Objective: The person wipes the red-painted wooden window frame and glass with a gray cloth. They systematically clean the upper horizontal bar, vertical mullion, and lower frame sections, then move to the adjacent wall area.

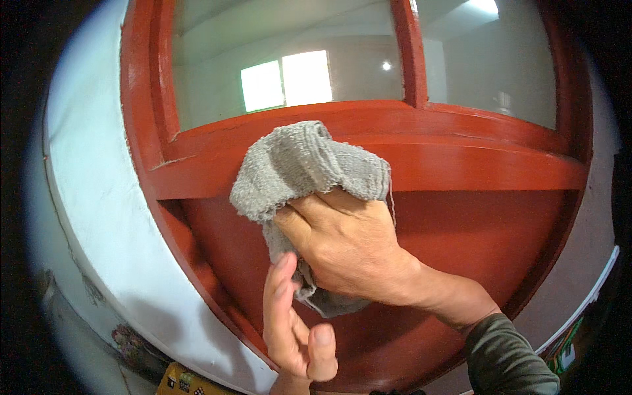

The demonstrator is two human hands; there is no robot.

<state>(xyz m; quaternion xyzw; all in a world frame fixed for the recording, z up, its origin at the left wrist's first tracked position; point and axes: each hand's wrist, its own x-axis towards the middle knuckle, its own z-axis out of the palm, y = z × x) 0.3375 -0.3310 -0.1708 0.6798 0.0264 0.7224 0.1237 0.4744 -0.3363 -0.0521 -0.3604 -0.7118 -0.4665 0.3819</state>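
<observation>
A bunched grey terry cloth (301,163) is gripped in my right hand (353,242), folded over the fingers so that their tips are hidden. Part of the cloth hangs down below that hand. Behind it stands a red-painted wooden frame (474,160) with glass panes above and a recessed red panel (469,232) below. Whether the cloth touches the wood cannot be told. My left hand (291,326) is raised just below and to the left of the right one, fingers apart, holding nothing. Its fingertips come close to the cloth's hanging part.
A large glass pane (345,54) reflects a bright window. White wall (98,197) borders the frame on the left. At the lower left sits a yellow printed box (192,380). A white edge (582,306) runs along the lower right, with green items below it.
</observation>
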